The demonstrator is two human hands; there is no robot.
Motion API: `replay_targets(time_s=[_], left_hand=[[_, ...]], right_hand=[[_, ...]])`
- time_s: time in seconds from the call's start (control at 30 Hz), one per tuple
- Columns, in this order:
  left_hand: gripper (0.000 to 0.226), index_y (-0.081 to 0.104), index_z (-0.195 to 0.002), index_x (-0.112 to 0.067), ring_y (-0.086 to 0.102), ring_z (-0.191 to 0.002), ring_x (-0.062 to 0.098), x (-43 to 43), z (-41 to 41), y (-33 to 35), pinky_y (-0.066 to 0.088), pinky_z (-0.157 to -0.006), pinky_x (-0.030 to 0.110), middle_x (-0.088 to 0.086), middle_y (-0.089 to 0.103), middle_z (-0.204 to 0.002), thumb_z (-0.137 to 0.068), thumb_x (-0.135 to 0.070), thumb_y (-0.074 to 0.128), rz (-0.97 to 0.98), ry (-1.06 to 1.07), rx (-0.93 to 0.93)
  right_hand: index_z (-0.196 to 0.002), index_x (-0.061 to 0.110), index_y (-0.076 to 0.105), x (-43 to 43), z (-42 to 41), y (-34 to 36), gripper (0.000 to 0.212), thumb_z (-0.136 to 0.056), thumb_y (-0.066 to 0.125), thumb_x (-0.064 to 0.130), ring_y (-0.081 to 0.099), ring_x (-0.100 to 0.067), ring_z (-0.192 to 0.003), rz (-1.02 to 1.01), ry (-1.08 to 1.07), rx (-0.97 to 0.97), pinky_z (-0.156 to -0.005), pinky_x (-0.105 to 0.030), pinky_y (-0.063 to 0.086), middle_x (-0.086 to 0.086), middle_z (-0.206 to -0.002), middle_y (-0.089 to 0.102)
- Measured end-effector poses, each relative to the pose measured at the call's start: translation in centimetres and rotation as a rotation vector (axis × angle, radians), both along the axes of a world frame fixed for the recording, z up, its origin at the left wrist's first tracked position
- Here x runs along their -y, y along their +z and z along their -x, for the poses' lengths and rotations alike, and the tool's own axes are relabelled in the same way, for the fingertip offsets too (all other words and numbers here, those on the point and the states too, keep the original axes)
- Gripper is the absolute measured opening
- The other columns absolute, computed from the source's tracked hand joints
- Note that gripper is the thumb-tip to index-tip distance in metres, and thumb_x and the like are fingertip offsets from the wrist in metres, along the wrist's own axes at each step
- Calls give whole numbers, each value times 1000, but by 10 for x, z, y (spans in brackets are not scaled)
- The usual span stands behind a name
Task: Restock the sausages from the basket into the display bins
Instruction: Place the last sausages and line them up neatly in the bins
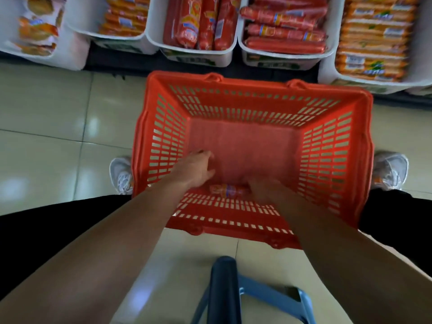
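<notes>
Head view: looking straight down into a red basket [364, 146] on a pale tiled floor [46, 108], with both bare arms reaching in.
Sausage: a single sausage [228, 190] lies in the basket. It is a short red stick with an orange-and-blue label band, crosswise on the bottom, right against the near wall.
Left: the left hand [196, 169] is inside the basket with its wrist just beside the sausage's left end. Its fingers are loosely bent towards the bottom, with nothing in them.
Right: the right hand [264, 191] lies over the sausage's right end and hides it. It is dark and blurred there, so I cannot tell whether the fingers close round the stick.
Bins: white bins stand in a row beyond the basket's far rim.
Middle bin [196, 57]: thick sausages [187, 24] in red wrap, packed side by side, pointing away from the camera.
Right bin [280, 63]: thin sausages [282, 32], the same red and the same label band, stacked crosswise.
Other bins: orange packs [374, 38] (print too blurred to read).
Feet: white shoes [121, 174] stand either side of the basket.
Foreground: a blue frame [275, 295] sits between the arms.
</notes>
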State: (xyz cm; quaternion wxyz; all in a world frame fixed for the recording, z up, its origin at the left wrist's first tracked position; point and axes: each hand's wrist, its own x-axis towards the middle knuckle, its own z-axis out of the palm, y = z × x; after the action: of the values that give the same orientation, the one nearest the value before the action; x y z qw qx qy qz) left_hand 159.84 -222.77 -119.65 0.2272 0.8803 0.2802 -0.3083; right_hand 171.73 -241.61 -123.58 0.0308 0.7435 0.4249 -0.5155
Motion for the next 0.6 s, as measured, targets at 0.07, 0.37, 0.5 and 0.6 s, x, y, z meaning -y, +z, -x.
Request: replay_targets(time_s=[0.07,0.37,0.5,0.6], left_hand=[[46,54,-130,-22,56,-122,29,-10,-1,-7,44,-101,38,7,60,-131,-89,-39,65,16,62,9],[38,60,-126,-21,56,-120,24,-31,-1,-23,42,-101,33,5,60,-130,-91,-35,66,3,224,26],[38,61,-125,-22,58,-118,25,-29,1,-21,45,-102,38,5,62,-129,-90,-36,66,11,247,33],[38,61,-124,-22,58,-118,24,-25,2,-15,45,-102,39,5,61,-129,-90,-37,66,8,244,35]], right_hand=[[-137,23,53,-5,5,-12,52,-90,60,44,51,-30,-127,-5,26,2,-100,-35,42,-10,-143,52],[-138,22,42,-2,-8,-34,67,-81,71,43,41,-34,-129,-12,142,154,-102,-48,44,-10,-146,35],[-136,18,39,9,-39,-29,65,-84,71,39,52,-38,-122,-6,-65,314,-96,-47,46,-14,-136,49],[-127,12,41,19,-61,-22,57,-85,70,39,57,-43,-116,26,-301,307,-93,-49,49,-21,-124,60]])
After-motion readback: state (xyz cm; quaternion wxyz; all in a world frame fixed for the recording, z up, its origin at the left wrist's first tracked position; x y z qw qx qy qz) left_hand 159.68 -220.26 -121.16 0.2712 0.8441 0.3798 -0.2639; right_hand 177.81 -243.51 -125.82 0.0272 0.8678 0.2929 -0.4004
